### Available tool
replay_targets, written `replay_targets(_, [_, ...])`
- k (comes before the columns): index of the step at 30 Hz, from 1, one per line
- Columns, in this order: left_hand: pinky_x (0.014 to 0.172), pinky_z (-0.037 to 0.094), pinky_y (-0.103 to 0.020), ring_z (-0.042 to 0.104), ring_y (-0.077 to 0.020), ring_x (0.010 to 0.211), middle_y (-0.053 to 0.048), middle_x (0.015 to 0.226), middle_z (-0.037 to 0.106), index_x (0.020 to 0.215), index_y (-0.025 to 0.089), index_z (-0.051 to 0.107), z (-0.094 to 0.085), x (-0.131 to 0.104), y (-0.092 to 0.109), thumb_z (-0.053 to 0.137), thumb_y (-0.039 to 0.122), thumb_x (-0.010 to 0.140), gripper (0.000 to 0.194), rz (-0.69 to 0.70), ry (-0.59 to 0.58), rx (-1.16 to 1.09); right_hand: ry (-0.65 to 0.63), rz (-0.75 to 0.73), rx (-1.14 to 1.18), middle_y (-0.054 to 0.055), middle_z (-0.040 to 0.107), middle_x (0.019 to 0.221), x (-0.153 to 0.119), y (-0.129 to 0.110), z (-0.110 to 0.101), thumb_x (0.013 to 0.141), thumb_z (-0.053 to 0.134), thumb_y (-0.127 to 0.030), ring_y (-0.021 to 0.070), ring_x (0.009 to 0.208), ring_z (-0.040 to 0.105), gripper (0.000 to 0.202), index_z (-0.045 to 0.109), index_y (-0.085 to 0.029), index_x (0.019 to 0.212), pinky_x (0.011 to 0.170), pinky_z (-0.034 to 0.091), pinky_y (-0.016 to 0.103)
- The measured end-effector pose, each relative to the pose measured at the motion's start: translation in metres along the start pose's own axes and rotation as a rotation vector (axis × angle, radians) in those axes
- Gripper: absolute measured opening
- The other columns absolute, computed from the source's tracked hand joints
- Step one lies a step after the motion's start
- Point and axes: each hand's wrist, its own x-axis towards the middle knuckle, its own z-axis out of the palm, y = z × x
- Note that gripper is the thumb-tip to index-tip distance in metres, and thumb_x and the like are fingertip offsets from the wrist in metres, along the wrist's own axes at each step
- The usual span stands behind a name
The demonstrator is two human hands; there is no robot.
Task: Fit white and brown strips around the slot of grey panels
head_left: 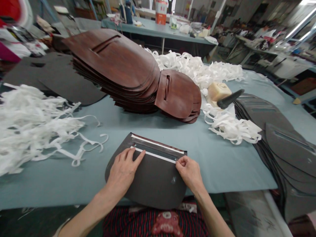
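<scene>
One dark grey panel [158,184] with a curved lower end lies at the near edge of a bench [212,171] covered in blue-green, its curve reaching past that edge over the wearer's striped clothing [135,223]. The left hand [123,171] rests palm down on the panel, its fingers released and spread, tips near a lower white strip [158,156]. The right hand [189,169] has its fingers pinched together on that strip's right end. Just beyond it is a long slot [156,150], and past the slot an upper white strip [158,144] runs along the panel's straight far edge.

Farther in, a loose white tangle [37,128] spreads at the left; at the right, more grey panels [286,138] overlap. Between them, beyond the worked panel, stand a large brown stack [118,62] and a smaller brown stack [180,95], each with a slotted top piece. To their right, a dark curved tool [230,98] leans against a pale yellow block [218,91]. Behind, another table [145,28] carries a red-and-white container [161,12].
</scene>
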Motion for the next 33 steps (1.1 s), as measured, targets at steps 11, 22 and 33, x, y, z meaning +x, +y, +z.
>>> replay_targets(11, [0.096, 0.043, -0.047, 0.049, -0.0325, 0.117, -0.016, 0.123, 0.052, 0.134, 0.021, 0.045, -0.01, 0.015, 0.052, 0.043, 0.005, 0.084, 0.053, 0.084, -0.051, 0.019, 0.093, -0.202, -0.234, 0.0, 0.061, 0.072, -0.007, -0.003, 0.008, 0.081, 0.049, -0.016, 0.0125, 0.062, 0.054, 0.014, 0.062, -0.021, 0.085, 0.056, 0.032, 0.023])
replay_targets(22, [0.097, 0.041, -0.045, 0.05, -0.0287, 0.115, -0.014, 0.119, 0.055, 0.119, 0.018, 0.054, -0.014, 0.022, 0.027, 0.048, 0.015, 0.086, 0.034, -0.14, 0.074, -0.235, 0.137, -0.732, -0.274, 0.006, 0.056, 0.084, 0.006, -0.026, 0.022, 0.078, 0.047, -0.003, 0.0191, 0.085, 0.051, 0.019, 0.06, -0.017, 0.075, 0.079, 0.041, 0.03])
replay_targets(33, [0.077, 0.048, -0.035, 0.063, -0.0206, 0.083, -0.002, 0.095, 0.066, 0.125, 0.023, 0.043, -0.03, 0.02, -0.072, 0.057, 0.036, 0.082, 0.047, -0.507, -0.011, -0.939, 0.164, -0.92, -0.048, 0.008, 0.058, 0.1, 0.017, -0.033, 0.047, 0.093, 0.043, -0.02, 0.0197, 0.095, 0.049, 0.018, 0.056, -0.017, 0.106, 0.084, 0.039, 0.036])
